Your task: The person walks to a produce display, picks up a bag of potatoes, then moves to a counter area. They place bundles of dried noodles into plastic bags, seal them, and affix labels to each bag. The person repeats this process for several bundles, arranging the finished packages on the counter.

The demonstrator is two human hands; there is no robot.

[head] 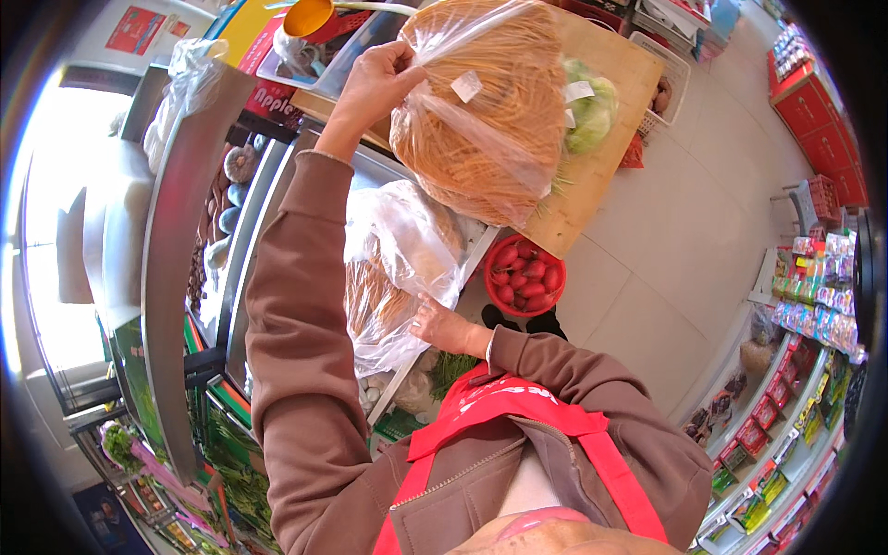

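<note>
My left hand (378,87) grips the gathered edge of a large clear plastic bag (485,118) full of thin orange-brown, noodle-like strands. The bag bears a small white label and lies over a wooden board (617,76), beside a wrapped green leafy vegetable (590,114). Nearer to me, a second clear plastic bag (399,277) with similar strands sits on a metal-edged counter. My right hand (447,329), with a ring on it, rests its spread fingertips against the right side of that second bag. What lies under the bags is hidden.
A red basket of red radishes (525,275) stands on the floor near my feet. A plastic bin (333,62) with an orange scoop (307,19) is at the upper left. Shelves of pumpkins (241,164) stand left, packaged goods (818,305) right.
</note>
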